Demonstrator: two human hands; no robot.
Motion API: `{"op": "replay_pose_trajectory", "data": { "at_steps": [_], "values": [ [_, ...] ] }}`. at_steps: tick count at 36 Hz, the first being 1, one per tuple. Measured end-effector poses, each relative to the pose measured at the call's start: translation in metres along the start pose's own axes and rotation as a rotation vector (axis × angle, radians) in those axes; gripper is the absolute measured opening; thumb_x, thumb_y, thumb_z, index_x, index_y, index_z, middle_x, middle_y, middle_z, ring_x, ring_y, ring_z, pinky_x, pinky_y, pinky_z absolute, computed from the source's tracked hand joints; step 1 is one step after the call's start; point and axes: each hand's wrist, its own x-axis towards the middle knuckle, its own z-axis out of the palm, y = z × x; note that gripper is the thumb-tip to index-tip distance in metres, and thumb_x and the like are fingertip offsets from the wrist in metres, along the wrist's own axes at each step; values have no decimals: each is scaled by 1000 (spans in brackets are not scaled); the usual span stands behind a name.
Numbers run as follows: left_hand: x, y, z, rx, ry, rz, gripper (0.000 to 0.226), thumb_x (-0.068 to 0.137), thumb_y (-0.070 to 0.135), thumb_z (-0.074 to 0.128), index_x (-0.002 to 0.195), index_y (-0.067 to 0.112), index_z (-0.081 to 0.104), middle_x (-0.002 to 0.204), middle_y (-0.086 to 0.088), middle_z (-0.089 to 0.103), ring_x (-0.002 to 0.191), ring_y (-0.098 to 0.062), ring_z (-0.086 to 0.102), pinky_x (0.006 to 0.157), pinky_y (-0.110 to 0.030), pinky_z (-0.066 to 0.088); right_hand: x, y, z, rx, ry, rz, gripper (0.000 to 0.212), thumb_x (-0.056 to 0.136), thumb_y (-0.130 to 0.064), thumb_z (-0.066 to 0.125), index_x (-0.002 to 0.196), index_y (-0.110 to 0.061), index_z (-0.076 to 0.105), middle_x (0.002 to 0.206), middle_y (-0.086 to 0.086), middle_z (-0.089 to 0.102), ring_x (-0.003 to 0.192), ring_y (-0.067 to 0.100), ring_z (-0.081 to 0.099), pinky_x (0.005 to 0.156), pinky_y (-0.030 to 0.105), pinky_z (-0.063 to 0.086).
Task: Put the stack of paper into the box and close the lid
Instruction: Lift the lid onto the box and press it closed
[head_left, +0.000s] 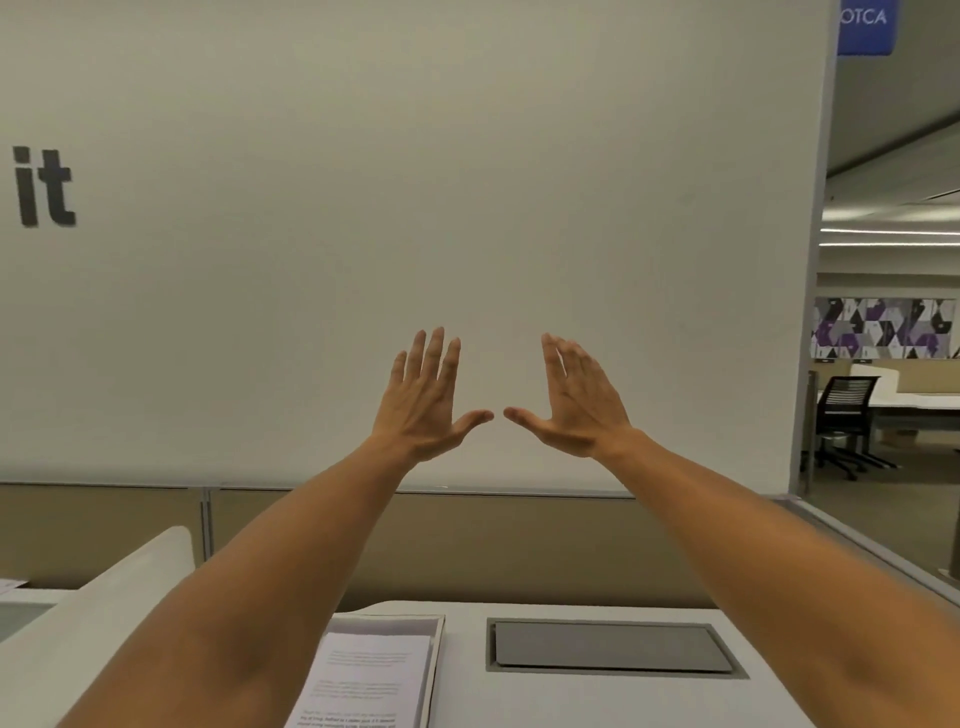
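Observation:
Both arms are stretched out in front of me, raised toward the wall. My left hand (427, 396) and my right hand (575, 399) are flat with fingers spread, thumbs pointing at each other with a small gap between the tips, and both hold nothing. Far below them, a stack of printed paper (370, 675) lies inside a shallow white box (435, 656) at the bottom edge of the view, partly covered by my left forearm. No lid can be told apart in view.
The box rests on a white table (467, 623) with a grey recessed hatch (613, 648) to its right. A white curved panel (130, 582) rises at left. A low beige partition and a white wall stand behind. A black office chair (844, 415) stands far right.

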Motion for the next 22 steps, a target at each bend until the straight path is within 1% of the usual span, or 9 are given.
{"op": "replay_pose_trajectory", "data": {
  "at_steps": [4,7,9,12,17,20,22],
  "values": [
    [-20,-17,11,27,-64,-43,98,84,77,31,154,13,6,164,-14,2,151,-34,0,121,-53,13,-2,-23,21,16,-62,-17,109,79,-86,28,157,-15,3,162,12,19,149,30,20,120,50,26],
    [-39,-32,19,16,-114,-109,91,87,70,40,153,13,15,162,-14,12,150,-35,9,120,-53,19,-6,-44,35,54,-115,-21,101,83,-81,32,157,-18,5,160,12,27,146,29,28,115,49,34],
    [-53,-43,25,10,-150,-159,86,87,66,44,150,12,22,160,-14,20,148,-36,16,118,-53,24,-8,-60,45,78,-158,-23,95,85,-77,35,157,-21,6,159,11,29,145,29,30,111,49,39],
    [-77,-63,36,0,-212,-227,81,87,63,48,147,13,28,157,-13,30,144,-33,27,115,-51,30,-11,-81,62,110,-222,-23,90,88,-71,39,157,-22,9,158,9,31,142,29,34,106,48,43],
    [-126,-103,49,-37,-309,-361,75,87,56,53,145,12,33,152,-12,38,139,-30,37,112,-48,35,-16,-119,95,182,-329,-21,84,90,-65,43,156,-25,11,157,6,30,140,29,35,103,49,45],
    [-160,-126,55,-35,-358,-441,67,88,54,53,139,12,38,143,-11,47,129,-30,47,103,-47,43,-20,-141,114,209,-393,-32,82,92,-62,45,156,-25,11,158,6,28,140,29,35,104,49,44],
    [-183,-140,57,-44,-390,-505,67,90,53,53,140,11,37,146,-10,44,130,-31,47,103,-47,44,-24,-157,127,236,-431,-38,81,92,-60,46,156,-25,12,157,7,28,139,30,37,104,50,45]
  ]
}}
